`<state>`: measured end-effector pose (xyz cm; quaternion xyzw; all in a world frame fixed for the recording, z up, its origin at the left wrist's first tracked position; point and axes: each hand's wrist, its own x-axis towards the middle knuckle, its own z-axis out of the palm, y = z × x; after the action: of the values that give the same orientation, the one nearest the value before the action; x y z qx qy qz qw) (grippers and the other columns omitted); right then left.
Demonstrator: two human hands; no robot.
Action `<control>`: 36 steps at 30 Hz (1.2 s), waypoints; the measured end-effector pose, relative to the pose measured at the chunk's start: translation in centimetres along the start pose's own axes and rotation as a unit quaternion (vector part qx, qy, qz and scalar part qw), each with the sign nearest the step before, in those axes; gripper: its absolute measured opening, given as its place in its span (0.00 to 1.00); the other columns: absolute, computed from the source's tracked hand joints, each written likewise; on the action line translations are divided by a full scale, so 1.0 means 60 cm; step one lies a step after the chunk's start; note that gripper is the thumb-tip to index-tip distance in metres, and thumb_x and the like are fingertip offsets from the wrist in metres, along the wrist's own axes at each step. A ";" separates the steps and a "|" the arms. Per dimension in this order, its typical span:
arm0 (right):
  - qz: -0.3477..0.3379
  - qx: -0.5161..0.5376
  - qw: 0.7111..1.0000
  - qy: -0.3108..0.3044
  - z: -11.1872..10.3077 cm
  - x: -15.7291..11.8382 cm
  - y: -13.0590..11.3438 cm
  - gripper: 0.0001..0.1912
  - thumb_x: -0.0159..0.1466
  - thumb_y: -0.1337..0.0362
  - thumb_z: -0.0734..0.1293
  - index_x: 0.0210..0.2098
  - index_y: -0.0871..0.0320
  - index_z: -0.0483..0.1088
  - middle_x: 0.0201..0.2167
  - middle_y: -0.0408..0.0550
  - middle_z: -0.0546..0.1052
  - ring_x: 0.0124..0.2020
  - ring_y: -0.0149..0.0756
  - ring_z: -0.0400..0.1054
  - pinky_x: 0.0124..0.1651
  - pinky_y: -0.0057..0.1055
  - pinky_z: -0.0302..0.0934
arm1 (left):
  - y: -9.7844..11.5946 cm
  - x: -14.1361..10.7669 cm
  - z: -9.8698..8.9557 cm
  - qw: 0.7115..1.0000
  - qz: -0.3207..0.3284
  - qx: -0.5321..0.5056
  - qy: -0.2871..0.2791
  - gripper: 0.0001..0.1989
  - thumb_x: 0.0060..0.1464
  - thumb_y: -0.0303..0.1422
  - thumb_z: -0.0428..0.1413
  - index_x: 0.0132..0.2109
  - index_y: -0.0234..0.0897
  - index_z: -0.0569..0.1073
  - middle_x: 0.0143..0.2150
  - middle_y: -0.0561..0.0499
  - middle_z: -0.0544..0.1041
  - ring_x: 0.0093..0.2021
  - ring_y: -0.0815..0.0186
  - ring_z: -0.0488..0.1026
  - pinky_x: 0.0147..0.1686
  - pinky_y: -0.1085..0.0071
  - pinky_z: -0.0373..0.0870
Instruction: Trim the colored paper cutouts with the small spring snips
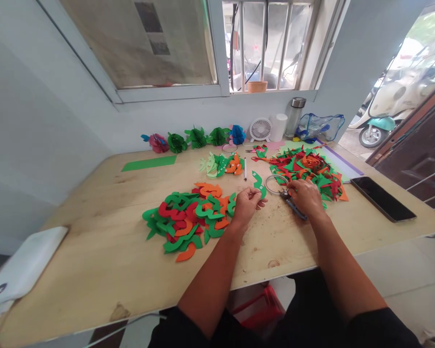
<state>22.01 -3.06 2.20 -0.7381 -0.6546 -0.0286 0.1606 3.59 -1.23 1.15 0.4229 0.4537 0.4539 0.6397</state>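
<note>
A green paper strip (258, 182) is pinched in the left hand (247, 205), beside a pale ring (266, 184).
The left thumb and fingers grip the strip's near end, its far end reaching beyond the fingertips, probably to leave the white patches uncovered; the right hand (306, 197) bends over a dark-handled tool (296, 210), its exact grip unclear. Curved cutouts (188, 217) lie left and scraps (308, 166) far right, apparently kept apart for sorting.

Green on the paper strip (258, 183), marked with pale squares! Red, green, orange in the cut-outs (188, 217) at seven o'clock, the same in the scraps (308, 169) at three; paper ball (237, 135) at one, blue!
</note>
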 end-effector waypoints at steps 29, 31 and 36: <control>0.014 -0.034 0.999 -0.024 0.017 0.002 0.005 0.11 0.60 0.65 0.61 0.37 0.54 0.74 0.37 0.50 0.77 0.41 0.43 0.65 0.38 0.34 0.51 | -0.013 -0.001 0.004 0.999 0.015 0.020 -0.041 0.05 0.44 0.30 0.57 0.28 0.35 0.67 0.20 0.51 0.76 0.17 0.73 0.69 0.19 0.79 0.62; 0.010 -0.028 0.999 -0.025 0.019 0.003 0.006 0.11 0.60 0.66 0.60 0.37 0.53 0.74 0.36 0.50 0.77 0.42 0.43 0.65 0.38 0.34 0.52 | -0.016 0.001 0.004 0.999 0.015 0.016 -0.043 0.05 0.44 0.30 0.57 0.28 0.35 0.67 0.20 0.51 0.76 0.17 0.74 0.69 0.19 0.80 0.62; 0.004 -0.018 1.000 -0.024 0.023 0.005 0.008 0.13 0.60 0.68 0.59 0.37 0.53 0.75 0.35 0.49 0.77 0.41 0.42 0.65 0.39 0.34 0.53 | -0.018 0.001 0.005 0.999 0.009 0.012 -0.042 0.05 0.45 0.29 0.57 0.28 0.35 0.67 0.21 0.51 0.76 0.17 0.74 0.69 0.19 0.79 0.61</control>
<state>22.28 -2.47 0.90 -0.7440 -0.6547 -0.0222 0.1314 4.09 -1.43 0.18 0.4530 0.4282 0.4360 0.6492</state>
